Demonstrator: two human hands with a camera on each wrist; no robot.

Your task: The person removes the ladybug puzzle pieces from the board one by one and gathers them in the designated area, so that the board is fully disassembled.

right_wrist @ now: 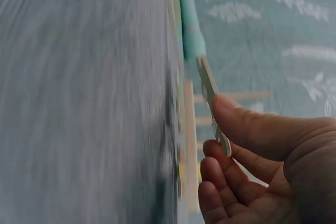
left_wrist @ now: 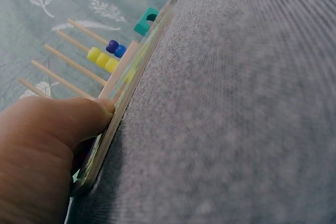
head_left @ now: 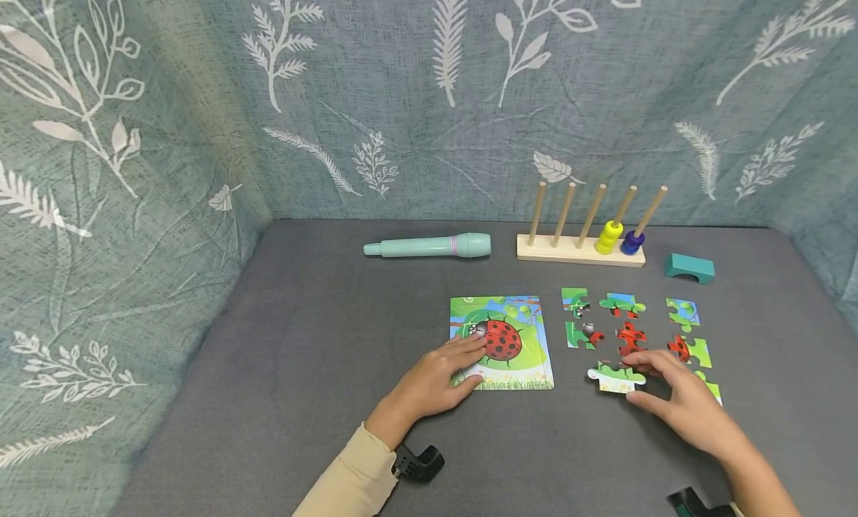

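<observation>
The square ladybug puzzle board [head_left: 519, 375] lies flat on the table. My left hand [head_left: 434, 377] rests on its left side, fingers extended over the picture. In the left wrist view the thumb [left_wrist: 97, 114] presses near the edge of the board. Between thumb and fingers, my right hand [head_left: 684, 405] pinches a green-and-white puzzle piece [head_left: 615, 383], raised off the table in the right wrist view. Beyond that hand lie several loose pieces, among them a red one [head_left: 631, 335] and a ladybug-tail one [head_left: 700, 351]. Another piece [head_left: 712, 389] is partly hidden by the right hand.
A mint-green toy microphone [head_left: 422, 246] lies behind the board. To its right stands a wooden peg rack [head_left: 550, 250] with yellow and blue beads on two pegs. A teal arch block [head_left: 690, 267] sits at the back right. A patterned cloth [head_left: 402, 92] hangs behind the table.
</observation>
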